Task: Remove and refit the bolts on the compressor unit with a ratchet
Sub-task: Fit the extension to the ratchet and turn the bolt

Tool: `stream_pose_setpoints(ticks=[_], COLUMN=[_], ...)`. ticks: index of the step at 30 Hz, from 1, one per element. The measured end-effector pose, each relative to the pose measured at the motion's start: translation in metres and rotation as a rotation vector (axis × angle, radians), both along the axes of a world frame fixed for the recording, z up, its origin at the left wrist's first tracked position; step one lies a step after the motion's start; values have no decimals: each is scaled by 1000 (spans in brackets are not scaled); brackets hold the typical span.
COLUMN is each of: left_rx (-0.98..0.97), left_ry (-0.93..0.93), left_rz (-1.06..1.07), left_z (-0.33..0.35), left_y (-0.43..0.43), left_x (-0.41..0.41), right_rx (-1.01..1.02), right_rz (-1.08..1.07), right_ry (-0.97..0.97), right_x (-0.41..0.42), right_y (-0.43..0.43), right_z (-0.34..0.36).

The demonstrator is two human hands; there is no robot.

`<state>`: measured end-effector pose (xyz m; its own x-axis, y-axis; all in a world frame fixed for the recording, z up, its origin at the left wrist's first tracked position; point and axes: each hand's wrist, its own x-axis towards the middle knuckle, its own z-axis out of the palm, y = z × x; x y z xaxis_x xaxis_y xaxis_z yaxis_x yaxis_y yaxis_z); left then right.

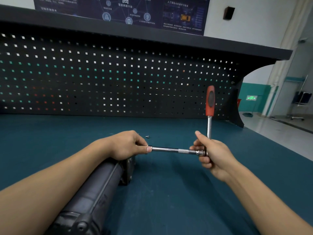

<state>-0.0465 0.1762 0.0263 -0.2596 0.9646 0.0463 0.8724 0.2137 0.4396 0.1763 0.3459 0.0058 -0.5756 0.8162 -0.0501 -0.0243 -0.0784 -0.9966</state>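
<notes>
Both forearms reach in from the bottom edge, bare, hands meeting mid-frame over the mat (169,192).

Left hand (128,145): back of hand up, fingers curled, thumb and fingertips pinching the left end of the extension bar (172,150). Cannot tell if a socket sits inside the pinch.

Right hand (211,155): palm facing left, fingers wrapped round the head of the ratchet (209,106) where the bar plugs in, thumb stretched up beside the steel shank. Red handle stands nearly upright above the hand, in front of the pegboard (118,78).

The bar runs roughly level between the two hands, held above the mat and not touching it.

Compressor (101,185): dark cylinder lying on the mat, running from the lower left corner up to centre, mostly under the left forearm. Its squared end sits just below the left hand; cannot tell if wrist and casing touch. The bar lies to the right of that end, not on it.

One loose bolt (147,136) on the mat just behind the left hand's fingertips.

Blue poster (128,11) on the wall above the bench shelf.
</notes>
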Motion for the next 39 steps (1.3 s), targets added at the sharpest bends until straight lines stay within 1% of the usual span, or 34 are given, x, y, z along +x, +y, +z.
stream_pose_setpoints(ticks=[10, 18, 22, 29, 35, 37, 39], left_rx=[0, 0, 5, -2, 2, 1, 5], left_ry=[-6, -5, -10, 8, 1, -9, -20], left_rz=[13, 21, 16, -7, -4, 7, 14], left_z=[-1, -2, -1, 1, -1, -2, -2], left_y=[1, 0, 0, 0, 1, 1, 2], left_x=[-1, 0, 0, 2, 1, 0, -1], right_rx=[-136, -61, -77, -173, -210, -202, -140], right_rz=[33, -19, 8, 71, 87, 88, 71], right_ry=[33, -106, -106, -71, -92, -106, -113], right_x=[1, 0, 0, 2, 2, 2, 2], right_y=[2, 2, 1, 1, 3, 4, 3], right_z=[-2, -6, -3, 3, 2, 1, -1])
